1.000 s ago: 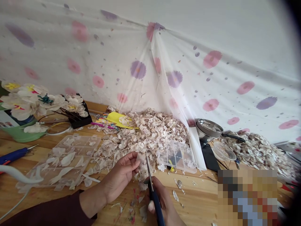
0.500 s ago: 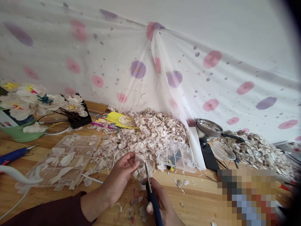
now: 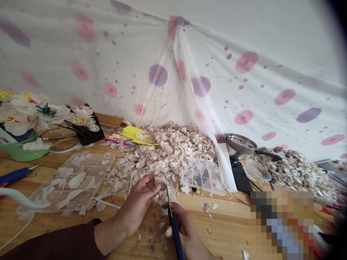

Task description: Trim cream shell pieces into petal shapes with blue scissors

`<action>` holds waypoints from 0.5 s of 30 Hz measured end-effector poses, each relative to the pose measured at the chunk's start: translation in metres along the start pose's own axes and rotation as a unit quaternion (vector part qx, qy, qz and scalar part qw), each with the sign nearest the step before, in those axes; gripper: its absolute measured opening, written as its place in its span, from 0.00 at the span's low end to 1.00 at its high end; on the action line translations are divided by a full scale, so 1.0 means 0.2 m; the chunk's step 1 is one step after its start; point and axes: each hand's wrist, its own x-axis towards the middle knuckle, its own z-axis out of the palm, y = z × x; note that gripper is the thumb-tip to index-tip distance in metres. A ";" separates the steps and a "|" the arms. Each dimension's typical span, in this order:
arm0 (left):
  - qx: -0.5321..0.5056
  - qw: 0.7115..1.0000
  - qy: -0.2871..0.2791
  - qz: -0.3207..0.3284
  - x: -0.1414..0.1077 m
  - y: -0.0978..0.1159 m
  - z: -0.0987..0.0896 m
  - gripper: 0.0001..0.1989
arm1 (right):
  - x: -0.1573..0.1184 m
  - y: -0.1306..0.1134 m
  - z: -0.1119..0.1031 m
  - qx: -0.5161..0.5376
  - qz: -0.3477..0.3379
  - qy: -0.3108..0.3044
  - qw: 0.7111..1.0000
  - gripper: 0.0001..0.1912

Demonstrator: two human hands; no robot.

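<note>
Between the thumb and fingertips of my left hand is a thin, pale papery flake. My right hand grips a pair of scissors with dark blue handles. Their narrow blades point away from me, right at the flake's right edge; whether they touch it is hard to see. Behind both hands spreads a big heap of similar dry papery flakes. Left of my left hand lies a clear divided plastic box with larger petal-like pieces on it.
A second clear divided box rests against the heap's right side. Beyond it are a black phone, a metal strainer and another flake heap. White handmade flowers, a green pot and a blue-handled tool stand left.
The scissors have shifted slightly left, so the blades are closer to the flake in my left hand. The view has tilted a little; both grips stay the same.
</note>
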 end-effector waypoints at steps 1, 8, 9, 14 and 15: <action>0.000 1.000 0.000 0.001 0.00 0.00 0.00 0.20 | 0.00 0.00 0.00 -0.003 0.001 0.004 1.000 0.33; 0.016 1.000 -0.026 0.009 0.02 0.01 -0.01 0.17 | 0.00 0.01 -0.02 -0.025 -0.001 0.015 1.000 0.29; 0.017 0.999 -0.029 0.010 0.02 0.01 -0.01 0.17 | 0.00 0.01 -0.02 -0.024 0.000 0.016 1.000 0.30; 0.024 0.999 -0.031 0.006 0.02 0.01 -0.02 0.17 | 0.00 0.00 -0.01 0.003 -0.012 0.002 1.000 0.29; 0.025 0.999 -0.031 0.005 0.02 0.02 -0.02 0.17 | 0.01 0.00 -0.01 0.004 -0.013 0.002 1.000 0.28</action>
